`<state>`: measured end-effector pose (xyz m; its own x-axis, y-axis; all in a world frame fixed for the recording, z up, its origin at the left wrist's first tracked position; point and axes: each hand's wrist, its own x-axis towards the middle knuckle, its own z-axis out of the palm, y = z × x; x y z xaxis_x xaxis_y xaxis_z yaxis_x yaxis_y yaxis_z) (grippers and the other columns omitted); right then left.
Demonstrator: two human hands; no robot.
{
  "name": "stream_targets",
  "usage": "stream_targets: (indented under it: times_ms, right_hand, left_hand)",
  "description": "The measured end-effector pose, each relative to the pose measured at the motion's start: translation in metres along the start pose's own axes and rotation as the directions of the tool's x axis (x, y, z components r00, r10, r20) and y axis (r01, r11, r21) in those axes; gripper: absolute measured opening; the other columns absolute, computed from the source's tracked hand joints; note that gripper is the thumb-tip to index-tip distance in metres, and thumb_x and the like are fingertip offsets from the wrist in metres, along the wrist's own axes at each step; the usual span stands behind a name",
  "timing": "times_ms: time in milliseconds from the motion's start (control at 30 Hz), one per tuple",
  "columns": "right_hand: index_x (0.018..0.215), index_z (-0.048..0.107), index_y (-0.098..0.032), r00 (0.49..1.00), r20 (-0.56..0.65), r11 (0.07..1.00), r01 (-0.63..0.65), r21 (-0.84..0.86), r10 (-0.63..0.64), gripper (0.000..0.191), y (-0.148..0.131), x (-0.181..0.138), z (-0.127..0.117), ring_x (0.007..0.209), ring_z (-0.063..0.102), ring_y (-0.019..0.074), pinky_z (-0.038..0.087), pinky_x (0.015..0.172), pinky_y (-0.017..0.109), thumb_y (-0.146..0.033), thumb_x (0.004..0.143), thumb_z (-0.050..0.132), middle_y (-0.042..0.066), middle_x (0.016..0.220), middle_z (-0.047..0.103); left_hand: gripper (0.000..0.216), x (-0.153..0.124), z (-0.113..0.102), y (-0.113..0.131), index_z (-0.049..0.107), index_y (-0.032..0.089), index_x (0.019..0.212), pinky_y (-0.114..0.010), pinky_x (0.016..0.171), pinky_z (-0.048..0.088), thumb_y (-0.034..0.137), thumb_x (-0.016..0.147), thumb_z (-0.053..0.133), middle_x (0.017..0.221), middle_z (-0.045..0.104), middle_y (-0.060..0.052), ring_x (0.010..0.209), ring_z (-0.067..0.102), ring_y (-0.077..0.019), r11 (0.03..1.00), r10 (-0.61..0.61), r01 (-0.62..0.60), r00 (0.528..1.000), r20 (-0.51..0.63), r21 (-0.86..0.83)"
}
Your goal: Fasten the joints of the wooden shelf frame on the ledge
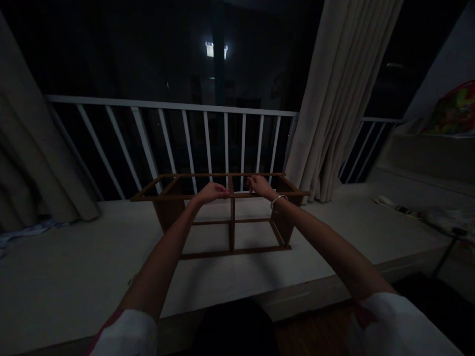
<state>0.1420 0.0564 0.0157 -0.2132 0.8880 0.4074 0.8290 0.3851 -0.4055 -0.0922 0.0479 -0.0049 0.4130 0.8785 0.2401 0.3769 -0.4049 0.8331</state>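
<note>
A brown wooden rack frame (pixel 232 232) with open sides lies on the pale ledge before me. Over its upper side, my left hand (pixel 212 193) is closed, thumb and fingers pinched together beside the middle crossbar. Whatever the pinch holds is too small and dark to make out. My right hand (pixel 260 186) hovers just right of that crossbar, its fingers curled in and pointing down; I cannot see whether something is between them. A silver bangle (pixel 278 200) circles my right wrist.
Behind the rack runs a white railing (pixel 178 106) in front of a dark window, with beige curtains (pixel 334 99) on both sides. The ledge (pixel 92 277) drops off toward me. Blurred items lie at its right end, below a shelf (pixel 426 153).
</note>
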Motion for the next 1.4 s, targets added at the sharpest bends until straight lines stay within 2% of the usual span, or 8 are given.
stream_targets:
  times_ms: [167, 333, 600, 867, 1033, 1267, 1333, 1400]
  right_hand:
    - [0.092, 0.06, -0.013, 0.997, 0.064, 0.998, -0.049, 0.036, 0.047, 0.041, 0.024, -0.001, 0.009, 0.073, 0.059, 0.0114, 0.037, 0.064, 0.018, -0.035, 0.092, 0.026, 0.006, 0.079, 0.067]
    - [0.089, 0.064, -0.018, 0.98, 0.163, 0.991, -0.107, -0.077, 0.118, 0.042, 0.026, -0.001, 0.021, 0.083, 0.058, 0.0144, 0.036, 0.066, 0.02, -0.041, 0.09, 0.029, 0.003, 0.075, 0.068]
    - [0.092, 0.064, -0.022, 0.962, 0.238, 0.99, -0.124, -0.073, 0.138, 0.04, 0.029, 0.002, 0.02, 0.078, 0.059, 0.0139, 0.035, 0.065, 0.021, -0.045, 0.087, 0.031, 0.0, 0.069, 0.068]
    - [0.08, 0.068, -0.022, 0.962, 0.224, 0.986, -0.135, -0.097, 0.154, 0.041, 0.026, -0.002, 0.017, 0.076, 0.059, 0.0148, 0.036, 0.065, 0.022, -0.047, 0.084, 0.035, 0.001, 0.074, 0.068]
    - [0.068, 0.069, -0.02, 0.956, 0.222, 0.972, -0.155, -0.177, 0.193, 0.037, 0.017, -0.009, 0.011, 0.079, 0.059, 0.0182, 0.038, 0.07, 0.025, -0.039, 0.081, 0.04, 0.004, 0.074, 0.068]
    - [0.063, 0.069, -0.018, 0.955, 0.227, 0.967, -0.142, -0.209, 0.19, 0.036, 0.008, -0.018, 0.002, 0.079, 0.06, 0.0193, 0.038, 0.071, 0.027, -0.031, 0.079, 0.039, 0.006, 0.074, 0.068]
    - [0.063, 0.069, -0.018, 0.952, 0.24, 0.967, -0.138, -0.214, 0.189, 0.036, 0.007, -0.018, 0.002, 0.079, 0.06, 0.0191, 0.038, 0.071, 0.026, -0.032, 0.079, 0.039, 0.006, 0.074, 0.068]
    - [0.064, 0.069, -0.018, 0.948, 0.253, 0.966, -0.138, -0.217, 0.192, 0.036, 0.008, -0.017, 0.002, 0.079, 0.06, 0.0191, 0.038, 0.069, 0.026, -0.032, 0.078, 0.039, 0.006, 0.074, 0.068]
  left_hand:
    - [0.036, -0.002, 0.001, 0.003, 0.067, 0.01, 0.075, -0.03, 0.07, 0.046, 0.04, 0.057, 0.071, 0.078, 0.068, -0.008, 0.072, 0.06, -0.0157, 0.998, -0.012, 0.013, 1.0, 0.013, -0.06]
    - [0.036, -0.004, 0.001, 0.002, 0.068, 0.01, 0.074, -0.032, 0.075, 0.046, 0.039, 0.053, 0.074, 0.081, 0.068, -0.009, 0.076, 0.06, -0.0174, 0.997, -0.013, 0.013, 1.0, -0.001, -0.073]
    - [0.038, -0.001, -0.002, -0.007, 0.068, 0.01, 0.08, -0.033, 0.083, 0.044, 0.038, 0.056, 0.072, 0.094, 0.067, -0.011, 0.086, 0.06, -0.0175, 0.995, 0.041, -0.036, 0.998, 0.053, -0.096]
    - [0.037, -0.011, 0.001, 0.008, 0.067, 0.011, 0.082, -0.034, 0.085, 0.044, 0.037, 0.057, 0.072, 0.1, 0.065, -0.012, 0.089, 0.06, -0.0185, 0.996, 0.021, -0.015, 0.998, 0.062, -0.087]
    - [0.038, -0.019, -0.001, 0.019, 0.067, 0.011, 0.088, -0.031, 0.082, 0.044, 0.043, 0.067, 0.062, 0.093, 0.067, -0.01, 0.088, 0.06, -0.0182, 0.996, -0.002, 0.002, 1.0, 0.008, -0.092]
    - [0.039, -0.039, 0.004, 0.035, 0.066, 0.012, 0.091, -0.031, 0.084, 0.043, 0.045, 0.072, 0.056, 0.098, 0.066, -0.011, 0.092, 0.059, -0.0185, 0.991, -0.007, -0.001, 0.998, -0.064, -0.134]
    - [0.041, -0.048, 0.001, 0.039, 0.065, 0.012, 0.095, -0.031, 0.084, 0.043, 0.045, 0.074, 0.054, 0.1, 0.065, -0.011, 0.092, 0.059, -0.0184, 0.995, 0.032, -0.039, 0.996, -0.088, -0.088]
    - [0.039, -0.059, -0.006, 0.038, 0.064, 0.012, 0.096, -0.03, 0.082, 0.043, 0.042, 0.074, 0.054, 0.098, 0.065, -0.01, 0.09, 0.059, -0.0183, 0.997, 0.076, -0.073, 0.993, -0.088, 0.036]
